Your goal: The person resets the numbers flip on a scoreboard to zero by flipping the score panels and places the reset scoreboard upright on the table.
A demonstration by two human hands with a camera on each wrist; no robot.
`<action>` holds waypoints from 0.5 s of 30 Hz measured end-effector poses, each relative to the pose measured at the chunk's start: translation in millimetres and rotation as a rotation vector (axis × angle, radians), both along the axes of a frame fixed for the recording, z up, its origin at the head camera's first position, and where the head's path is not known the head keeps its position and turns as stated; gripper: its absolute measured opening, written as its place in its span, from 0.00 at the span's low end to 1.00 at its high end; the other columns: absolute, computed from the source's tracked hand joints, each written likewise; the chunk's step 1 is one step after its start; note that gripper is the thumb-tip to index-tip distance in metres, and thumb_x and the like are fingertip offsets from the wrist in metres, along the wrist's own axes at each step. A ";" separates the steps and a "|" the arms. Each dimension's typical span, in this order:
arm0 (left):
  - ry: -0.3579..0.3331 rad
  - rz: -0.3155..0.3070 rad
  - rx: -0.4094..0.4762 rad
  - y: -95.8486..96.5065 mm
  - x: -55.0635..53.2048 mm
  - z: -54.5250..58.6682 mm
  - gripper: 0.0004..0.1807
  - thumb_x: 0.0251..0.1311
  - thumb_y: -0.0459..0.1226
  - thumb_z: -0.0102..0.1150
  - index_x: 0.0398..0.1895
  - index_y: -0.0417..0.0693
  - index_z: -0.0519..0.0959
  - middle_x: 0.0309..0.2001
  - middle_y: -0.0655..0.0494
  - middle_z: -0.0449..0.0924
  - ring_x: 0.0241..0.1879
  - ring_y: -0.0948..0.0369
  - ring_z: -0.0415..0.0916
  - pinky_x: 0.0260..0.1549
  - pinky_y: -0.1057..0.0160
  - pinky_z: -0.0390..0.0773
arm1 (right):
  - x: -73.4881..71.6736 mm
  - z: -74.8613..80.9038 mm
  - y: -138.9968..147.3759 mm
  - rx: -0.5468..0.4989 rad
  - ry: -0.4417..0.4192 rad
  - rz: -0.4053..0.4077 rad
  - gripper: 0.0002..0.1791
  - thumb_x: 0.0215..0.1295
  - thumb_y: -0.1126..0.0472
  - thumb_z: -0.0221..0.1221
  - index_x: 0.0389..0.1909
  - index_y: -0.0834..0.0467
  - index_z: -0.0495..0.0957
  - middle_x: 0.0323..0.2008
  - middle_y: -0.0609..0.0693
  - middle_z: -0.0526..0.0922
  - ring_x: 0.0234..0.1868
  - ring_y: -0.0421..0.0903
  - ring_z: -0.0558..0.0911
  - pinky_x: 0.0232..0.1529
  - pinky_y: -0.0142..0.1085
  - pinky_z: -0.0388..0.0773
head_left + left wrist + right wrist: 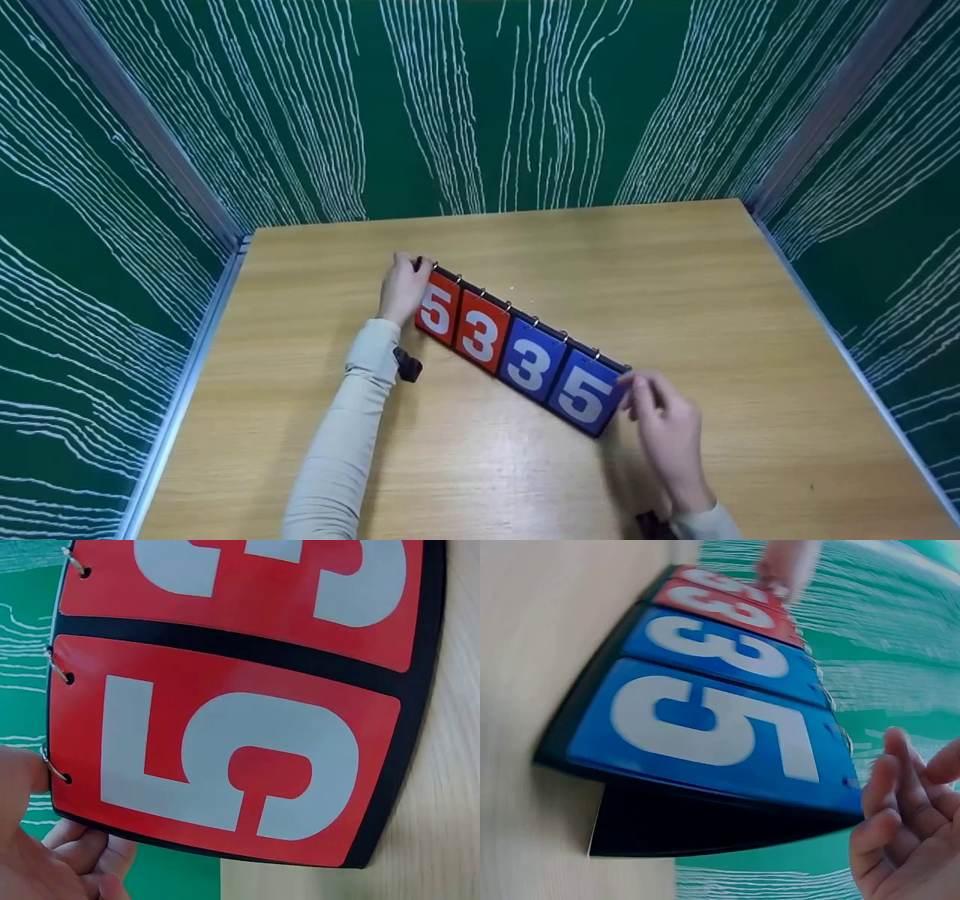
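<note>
A flip scoreboard [531, 357] stands on the table at an angle, its right end nearer to me. Two red cards [240, 757] show 5 and 3, and two blue cards [705, 724] show 3 and 5. Metal rings along the top edge hold them to a black backing. My left hand [403, 289] grips the upper left corner, its fingers curling behind the board in the left wrist view. By the right end is my right hand [670, 427], fingers loosely bent and holding nothing. The right wrist view shows its fingertips close to the top corner; contact is unclear.
The scoreboard's folding base opens like a tent at its right end. Under it lies a wooden table [480, 465], bordered by green walls [495, 105] with white wavy lines and by metal frame rails [191, 345]. Dark wrist devices [407, 365] sit on both wrists.
</note>
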State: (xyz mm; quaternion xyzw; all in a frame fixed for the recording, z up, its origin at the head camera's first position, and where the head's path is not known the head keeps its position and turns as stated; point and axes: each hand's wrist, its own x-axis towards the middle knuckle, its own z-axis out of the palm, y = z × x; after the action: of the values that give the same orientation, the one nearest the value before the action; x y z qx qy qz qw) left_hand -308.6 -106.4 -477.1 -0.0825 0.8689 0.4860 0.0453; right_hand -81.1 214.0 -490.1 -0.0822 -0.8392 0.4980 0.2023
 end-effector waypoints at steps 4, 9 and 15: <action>0.003 0.005 0.033 -0.7 -0.7 0.8 0.22 0.77 0.51 0.44 0.62 0.46 0.64 0.56 0.46 0.73 0.57 0.53 0.71 0.65 0.51 0.72 | -25.6 -1.7 26.3 -0.061 -0.106 -0.015 0.14 0.79 0.59 0.51 0.39 0.58 0.84 0.24 0.47 0.81 0.25 0.43 0.77 0.28 0.30 0.73; 0.075 -0.013 -0.023 3.3 0.4 -3.9 0.23 0.77 0.53 0.44 0.58 0.43 0.65 0.54 0.43 0.74 0.53 0.51 0.72 0.60 0.51 0.72 | -57.1 -26.9 48.6 -0.100 -0.241 0.084 0.16 0.80 0.58 0.48 0.45 0.61 0.83 0.31 0.46 0.82 0.30 0.39 0.77 0.34 0.30 0.74; 0.083 0.001 -0.024 5.0 -0.9 -1.6 0.22 0.77 0.54 0.44 0.54 0.45 0.64 0.49 0.47 0.70 0.51 0.53 0.70 0.56 0.52 0.72 | -80.4 -52.1 55.3 -0.078 -0.507 0.331 0.24 0.82 0.53 0.42 0.63 0.64 0.76 0.63 0.62 0.79 0.64 0.52 0.77 0.69 0.46 0.67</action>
State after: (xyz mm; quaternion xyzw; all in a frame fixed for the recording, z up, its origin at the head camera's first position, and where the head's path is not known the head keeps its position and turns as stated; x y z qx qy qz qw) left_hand -309.5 -101.4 -478.7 -0.0630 0.8758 0.4785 0.0079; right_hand -161.4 269.3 -542.2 -0.0735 -0.8453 0.5196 -0.1008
